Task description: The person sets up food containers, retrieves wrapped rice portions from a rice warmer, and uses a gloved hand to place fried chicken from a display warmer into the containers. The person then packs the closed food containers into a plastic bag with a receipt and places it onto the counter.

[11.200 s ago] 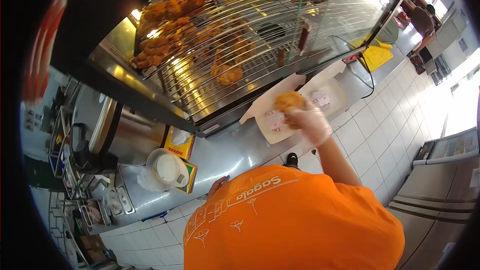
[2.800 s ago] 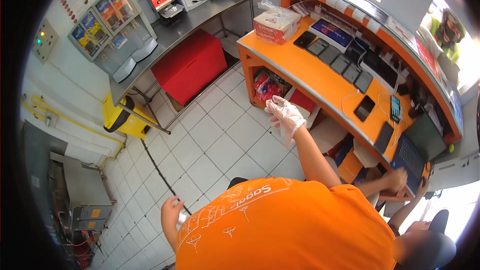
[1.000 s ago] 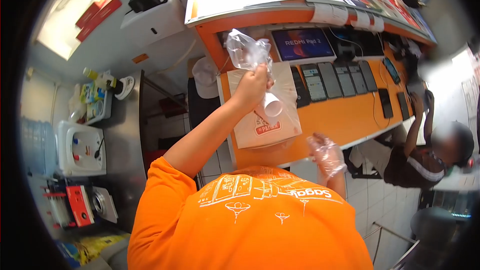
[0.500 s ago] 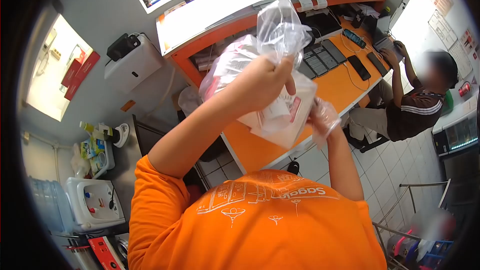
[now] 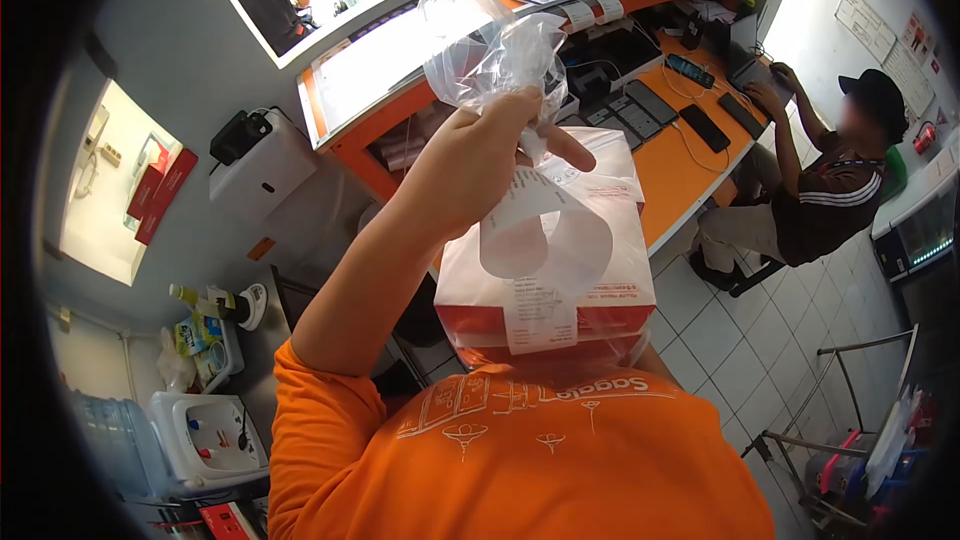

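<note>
My left hand (image 5: pixel 485 155) is closed around the gathered top of a clear plastic bag (image 5: pixel 525 55), its loose end puffing up above the fist. Inside the bag, a white and red food box (image 5: pixel 610 290) is held close to my chest. A long printed paper receipt (image 5: pixel 540 315) curls up from the box and hangs over its front edge. My right hand is hidden behind the box; only a sliver of that forearm shows at its lower right.
An orange desk (image 5: pixel 660 180) carries phones (image 5: pixel 704 128), cables and tablets. At right, a seated co-worker (image 5: pixel 820 180) reaches to a laptop. A white sink (image 5: pixel 215 440) stands lower left, a metal rack (image 5: pixel 830 410) lower right. Another person (image 5: pixel 265 0) is beyond the window.
The bagged box has come nearer my chest and turned so its receipt faces me. My left hand has moved slightly left with the bag top. My gloved right hand has gone out of sight.
</note>
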